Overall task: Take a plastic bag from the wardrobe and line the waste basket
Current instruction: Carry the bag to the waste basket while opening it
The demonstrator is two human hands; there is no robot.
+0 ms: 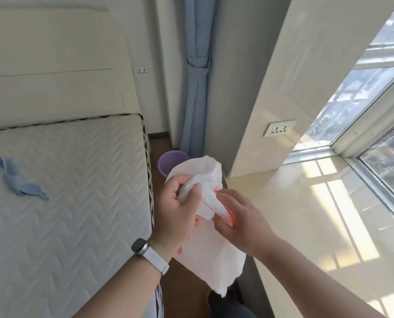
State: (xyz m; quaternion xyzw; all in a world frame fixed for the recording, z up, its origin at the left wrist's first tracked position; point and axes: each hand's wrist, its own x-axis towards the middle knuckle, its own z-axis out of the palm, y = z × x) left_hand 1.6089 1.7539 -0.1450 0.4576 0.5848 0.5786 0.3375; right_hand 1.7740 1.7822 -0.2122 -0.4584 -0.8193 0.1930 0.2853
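Our left hand point(176, 207) and right hand point(239, 216) both closed on the white plastic bag point(211, 249), purple waste basket point(168, 162) beyond, bed point(65, 203) beside us

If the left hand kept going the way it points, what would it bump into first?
Probably the purple basket on the floor ahead; the left hand, gripping the bag, points roughly toward it. Depth is hard to judge from this single view.
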